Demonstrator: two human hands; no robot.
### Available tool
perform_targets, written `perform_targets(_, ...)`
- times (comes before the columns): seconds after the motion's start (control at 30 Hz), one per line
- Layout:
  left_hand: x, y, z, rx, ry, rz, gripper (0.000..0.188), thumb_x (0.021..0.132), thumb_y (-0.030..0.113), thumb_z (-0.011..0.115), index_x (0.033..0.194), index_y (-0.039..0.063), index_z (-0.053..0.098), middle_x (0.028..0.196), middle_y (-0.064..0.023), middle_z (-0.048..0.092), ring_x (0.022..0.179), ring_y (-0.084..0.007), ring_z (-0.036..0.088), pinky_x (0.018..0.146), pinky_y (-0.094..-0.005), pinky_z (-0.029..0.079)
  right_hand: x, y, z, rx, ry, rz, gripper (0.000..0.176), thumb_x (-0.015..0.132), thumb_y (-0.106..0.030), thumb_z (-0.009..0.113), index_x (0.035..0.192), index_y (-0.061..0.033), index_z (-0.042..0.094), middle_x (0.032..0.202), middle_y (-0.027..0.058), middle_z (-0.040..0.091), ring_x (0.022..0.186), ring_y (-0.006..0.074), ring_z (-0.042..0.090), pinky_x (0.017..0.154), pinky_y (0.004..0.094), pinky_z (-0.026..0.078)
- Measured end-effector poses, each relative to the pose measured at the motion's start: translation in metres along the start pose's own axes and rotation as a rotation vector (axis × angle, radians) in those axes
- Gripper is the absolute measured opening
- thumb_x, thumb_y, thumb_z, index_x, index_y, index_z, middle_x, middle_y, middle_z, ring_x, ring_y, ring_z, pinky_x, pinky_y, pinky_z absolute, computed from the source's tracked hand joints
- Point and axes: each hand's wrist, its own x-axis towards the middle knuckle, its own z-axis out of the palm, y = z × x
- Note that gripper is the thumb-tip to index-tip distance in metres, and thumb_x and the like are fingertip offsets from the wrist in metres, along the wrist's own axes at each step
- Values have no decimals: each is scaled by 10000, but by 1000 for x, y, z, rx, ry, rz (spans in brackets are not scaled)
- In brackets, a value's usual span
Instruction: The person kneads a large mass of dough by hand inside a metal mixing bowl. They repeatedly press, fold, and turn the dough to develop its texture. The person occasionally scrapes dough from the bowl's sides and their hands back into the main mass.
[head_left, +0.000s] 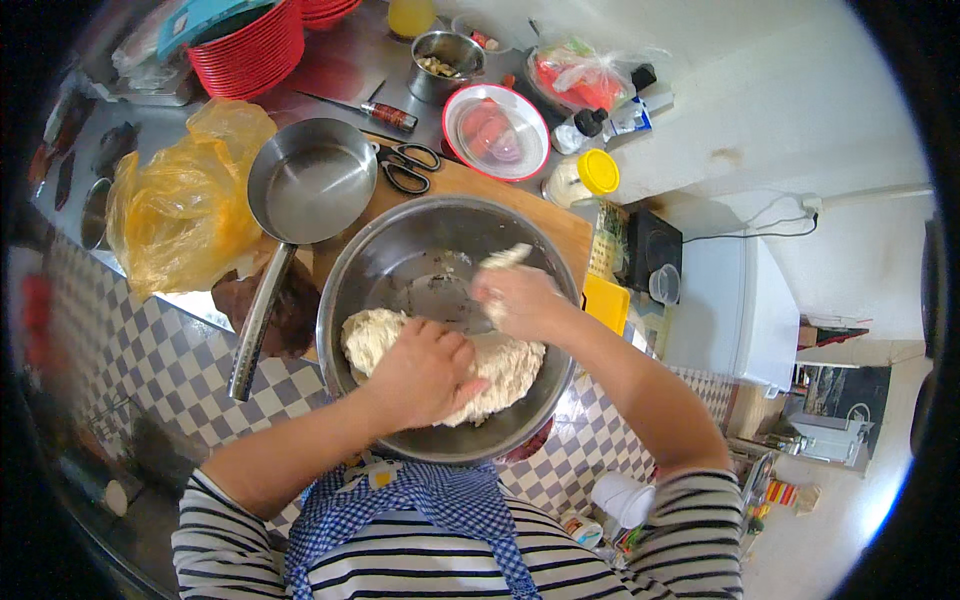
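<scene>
A large steel bowl (450, 450) stands in front of me, partly over a wooden cutting board. Across its near half lies a thick, rough mass of pale dough (514, 371). My left hand (427, 371) presses on the dough, palm down, with the fingers curled over it and the thumb to the right. Above the bowl's right side, my right hand (521, 300) is closed around a smaller piece of dough (508, 256) that sticks out past the fingers. That hand is blurred. Bits of dough cling to the bowl's inner wall and bottom.
A steel saucepan (311, 184) sits left of the bowl, its handle pointing towards me. Behind are black-handled scissors (407, 169), a knife (390, 115) and a red-rimmed bowl (495, 161). A yellow-lidded jar (598, 172) stands at the right. Yellow plastic bags (187, 217) lie at the left.
</scene>
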Motion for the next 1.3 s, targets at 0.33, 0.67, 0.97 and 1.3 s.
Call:
perform_targets(0.33, -17, 20, 14, -24, 215, -94, 473, 831, 446, 588, 1006, 9, 635, 1058, -138, 621, 1036, -312, 546, 942, -451, 387, 85, 43, 71, 1299, 147, 669, 174, 924, -160, 547, 996, -3, 563, 817, 172, 648, 641, 263, 656, 586, 396, 588)
perform_targets(0.67, -12, 14, 11, -69, 190, -34, 412, 826, 447, 607, 922, 47, 631, 1061, -107, 631, 1016, -297, 552, 915, -466, 390, 115, -30, 82, -41, 144, 366, 255, 835, -133, 517, 976, 45, 633, 1010, 267, 643, 1002, 400, 627, 853, 465, 497)
perform_targets(0.97, -12, 22, 16, -54, 231, -106, 435, 816, 447, 613, 959, 37, 642, 1051, -119, 635, 1022, -303, 551, 906, -466, 389, 34, 101, 83, -347, -41, 440, 249, 835, -205, 602, 1014, -46, 672, 1076, 193, 664, 1005, 325, 646, 854, 433, 515)
perform_targets(1.3, -17, 19, 21, -60, 247, -110, 418, 799, 442, 627, 949, 52, 647, 1057, -126, 630, 1040, -308, 535, 916, -473, 388, 54, 63, 20, -742, 90, -644, 490, 792, -98, 571, 1275, -37, 520, 1343, 153, 510, 1272, 300, 456, 1093, 422, 347)
